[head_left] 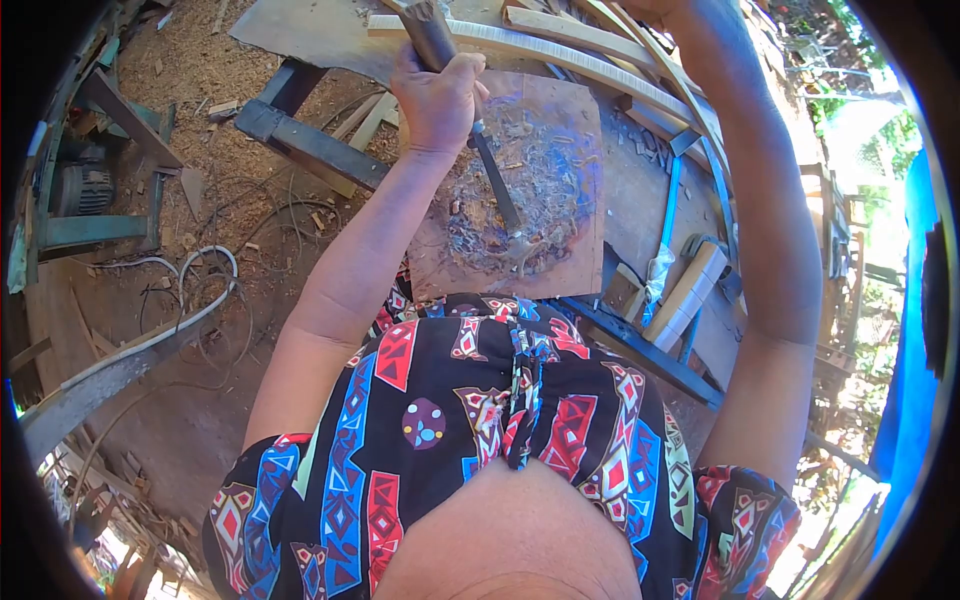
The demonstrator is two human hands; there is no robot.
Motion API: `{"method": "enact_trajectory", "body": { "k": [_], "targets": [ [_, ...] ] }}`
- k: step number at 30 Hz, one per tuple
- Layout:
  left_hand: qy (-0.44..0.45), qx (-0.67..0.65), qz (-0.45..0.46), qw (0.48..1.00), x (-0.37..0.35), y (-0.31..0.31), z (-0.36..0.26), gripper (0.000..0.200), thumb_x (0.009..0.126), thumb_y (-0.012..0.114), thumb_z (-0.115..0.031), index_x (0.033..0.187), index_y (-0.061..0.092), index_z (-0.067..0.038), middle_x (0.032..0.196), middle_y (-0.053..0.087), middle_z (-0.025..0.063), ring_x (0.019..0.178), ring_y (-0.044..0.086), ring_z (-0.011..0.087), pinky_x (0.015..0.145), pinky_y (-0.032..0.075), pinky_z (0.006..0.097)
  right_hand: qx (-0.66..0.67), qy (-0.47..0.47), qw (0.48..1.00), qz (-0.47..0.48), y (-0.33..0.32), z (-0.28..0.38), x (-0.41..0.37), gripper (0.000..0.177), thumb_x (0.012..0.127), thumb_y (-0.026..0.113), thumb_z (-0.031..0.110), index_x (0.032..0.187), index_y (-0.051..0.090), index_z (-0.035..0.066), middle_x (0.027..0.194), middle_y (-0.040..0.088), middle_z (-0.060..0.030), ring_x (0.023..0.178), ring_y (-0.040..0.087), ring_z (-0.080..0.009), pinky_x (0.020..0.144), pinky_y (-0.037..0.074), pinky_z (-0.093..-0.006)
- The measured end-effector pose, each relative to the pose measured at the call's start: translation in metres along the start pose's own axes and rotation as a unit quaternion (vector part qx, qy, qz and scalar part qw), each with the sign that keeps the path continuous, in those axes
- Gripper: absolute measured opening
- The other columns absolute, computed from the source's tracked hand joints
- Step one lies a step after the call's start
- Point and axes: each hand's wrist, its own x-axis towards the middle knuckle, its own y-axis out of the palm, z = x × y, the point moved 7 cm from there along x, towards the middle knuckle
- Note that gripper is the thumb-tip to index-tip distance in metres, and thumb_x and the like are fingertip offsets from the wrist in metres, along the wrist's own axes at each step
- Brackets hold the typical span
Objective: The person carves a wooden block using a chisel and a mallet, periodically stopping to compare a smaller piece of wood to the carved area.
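My left hand (435, 95) is wrapped round the wooden handle of a chisel (497, 182). Its long dark blade slants down to the right, and the tip meets the carved surface of a square wooden board (432, 262). Rough relief with chips and shavings covers the middle of this board, which lies just in front of my body. Up at the top edge, my right hand (655, 6) is raised and mostly cut off by the frame. Its fingers, and anything in them, are hidden.
Long pale wooden strips (560, 58) lie across the bench beyond the board. On the right are a blue-handled tool (670, 200) and a wooden block (686, 297). Wood shavings, cables and a looped white hose (232, 262) cover the ground at left, near a motor (88, 188).
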Motion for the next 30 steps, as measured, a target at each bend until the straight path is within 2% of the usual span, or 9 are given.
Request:
{"method": "enact_trajectory", "body": {
  "k": [10,11,14,19,21,22,24,28,30],
  "targets": [
    [0.024,0.052,0.031,0.998,-0.004,0.027,-0.008,0.018,0.072,0.064,0.001,0.086,0.052,-0.001,0.063,0.057,0.0037,0.047,0.057,0.0096,0.045,0.048,0.0252,0.002,-0.022,0.999,-0.029,0.022,-0.003,0.016,0.039,0.067,0.077,0.013,0.102,0.068,-0.004,0.079,0.066,-0.0043,0.073,0.06,-0.0135,0.064,0.046,-0.0288],
    [0.035,0.065,0.038,0.997,-0.004,0.029,-0.009,0.018,0.071,0.064,0.001,0.086,0.052,0.0,0.062,0.057,0.0035,0.048,0.056,0.0094,0.046,0.048,0.0249,-0.169,-0.005,0.985,0.038,0.027,-0.007,0.017,0.04,0.063,0.077,0.017,0.098,0.069,-0.001,0.075,0.065,-0.0063,0.073,0.06,-0.0163,0.063,0.046,-0.0313],
    [0.015,0.085,0.053,0.995,-0.007,0.028,-0.003,0.019,0.077,0.068,0.0,0.09,0.054,-0.001,0.066,0.06,0.0045,0.051,0.06,0.0118,0.047,0.049,0.0241,-0.294,0.079,0.945,0.115,0.025,0.0,0.021,0.038,0.061,0.077,0.02,0.093,0.07,0.0,0.075,0.066,-0.0084,0.072,0.061,-0.0184,0.064,0.046,-0.032],
    [0.035,0.079,0.056,0.995,-0.011,0.031,-0.01,0.019,0.074,0.066,-0.001,0.088,0.053,0.0,0.063,0.059,0.0038,0.05,0.058,0.0101,0.048,0.049,0.0244,-0.119,-0.092,0.987,-0.058,0.004,0.036,0.027,0.037,0.063,0.077,0.021,0.09,0.069,-0.002,0.077,0.066,-0.005,0.066,0.059,-0.0111,0.06,0.045,-0.0282],
    [0.037,0.082,0.051,0.995,-0.009,0.028,-0.009,0.02,0.072,0.063,-0.001,0.088,0.052,0.001,0.062,0.058,0.0037,0.05,0.056,0.0088,0.048,0.049,0.0246,-0.056,-0.051,0.994,-0.08,0.009,0.006,0.023,0.04,0.063,0.076,0.02,0.097,0.069,-0.001,0.077,0.065,-0.0055,0.071,0.059,-0.0121,0.063,0.046,-0.0289],
    [0.027,0.076,0.067,0.994,-0.008,0.027,-0.004,0.019,0.075,0.066,-0.002,0.088,0.053,0.0,0.064,0.059,0.0038,0.051,0.058,0.0094,0.049,0.049,0.0246,-0.176,-0.01,0.979,0.102,0.028,0.0,0.017,0.043,0.063,0.076,0.019,0.101,0.069,0.0,0.08,0.066,-0.0074,0.078,0.061,-0.0142,0.067,0.047,-0.031],
    [0.017,0.07,0.085,0.994,-0.007,0.026,0.001,0.018,0.078,0.068,-0.002,0.089,0.054,-0.001,0.067,0.061,0.004,0.052,0.06,0.01,0.05,0.05,0.0246,-0.329,0.107,0.932,0.108,0.032,-0.015,0.014,0.045,0.062,0.075,0.018,0.103,0.069,0.0,0.084,0.068,-0.0108,0.085,0.063,-0.0168,0.071,0.049,-0.0323],
    [0.03,0.07,0.056,0.996,-0.017,0.033,-0.011,0.017,0.075,0.066,-0.001,0.087,0.053,0.0,0.064,0.059,0.0034,0.052,0.058,0.009,0.048,0.048,0.0242,-0.171,0.061,0.976,0.119,0.01,0.016,0.017,0.042,0.065,0.076,0.017,0.102,0.071,-0.001,0.089,0.07,-0.0138,0.083,0.067,-0.0209,0.073,0.051,-0.0325],
    [0.047,0.064,0.055,0.995,-0.014,0.035,-0.016,0.018,0.072,0.063,-0.001,0.085,0.051,0.0,0.06,0.056,0.0024,0.05,0.055,0.008,0.046,0.046,0.0244,-0.232,-0.106,0.967,0.015,0.001,0.033,0.014,0.039,0.064,0.079,0.017,0.098,0.07,0.0,0.088,0.069,-0.0116,0.079,0.065,-0.0148,0.071,0.049,-0.0288]
  ]
}}
